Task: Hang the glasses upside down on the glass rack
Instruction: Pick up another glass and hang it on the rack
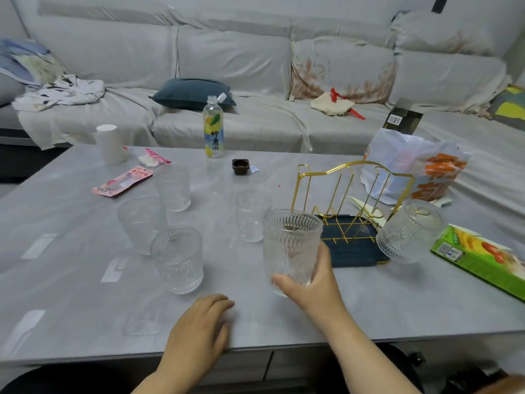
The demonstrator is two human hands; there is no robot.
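My right hand [315, 282] grips a clear ribbed glass [289, 245] upright, just left of the gold wire glass rack [352, 200] on its dark blue base. One glass [409, 231] hangs tilted, mouth down, on the rack's right peg. Several more clear glasses stand upright on the table: one [251, 214] beside the rack, one [177, 258] at front left, one [142, 223] behind it and one [173, 189] farther back. My left hand [204, 322] lies flat on the table near its front edge, holding nothing.
A grey table [85, 294] carries a lemon water bottle [213, 129], a white paper roll [109, 143], pink snack packets [122, 180], a small brown dish [241, 166], a plastic bag [412, 169] and a green box [483, 260]. A grey sofa stands behind.
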